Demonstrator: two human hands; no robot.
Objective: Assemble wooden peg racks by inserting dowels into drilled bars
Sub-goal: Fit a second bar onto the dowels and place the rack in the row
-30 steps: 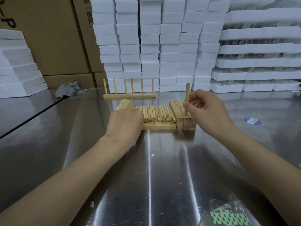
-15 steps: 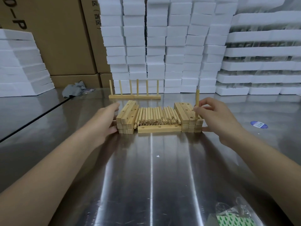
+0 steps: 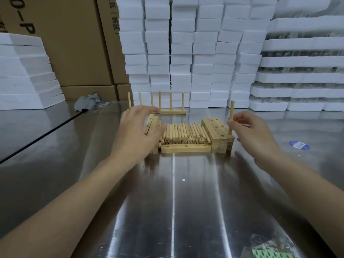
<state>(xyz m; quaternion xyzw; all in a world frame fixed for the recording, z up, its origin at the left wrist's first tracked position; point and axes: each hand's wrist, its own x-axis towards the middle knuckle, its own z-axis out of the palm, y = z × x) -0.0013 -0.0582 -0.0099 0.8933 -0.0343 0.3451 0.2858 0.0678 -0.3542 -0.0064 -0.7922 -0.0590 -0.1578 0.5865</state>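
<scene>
Nearest, a clear bag (image 3: pixel 271 246) holds green-and-white pieces. The right hand (image 3: pixel 255 135) pinches an upright dowel (image 3: pixel 231 110) between thumb and fingertips, its foot on the right bar stack (image 3: pixel 214 127) just below the grip. The left hand (image 3: pixel 137 131), blurred, fingers spread and holding nothing, hovers over the left bar stack (image 3: pixel 150 121). Loose dowels (image 3: pixel 184 133) lie between the hands. A finished rack (image 3: pixel 173 112) stands beyond.

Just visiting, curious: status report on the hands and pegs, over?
Left hand open over left bar stack. Right hand pinching upright dowel, foot at a hole in right bar stack. Loose dowels between stacks, not in the way.
</scene>
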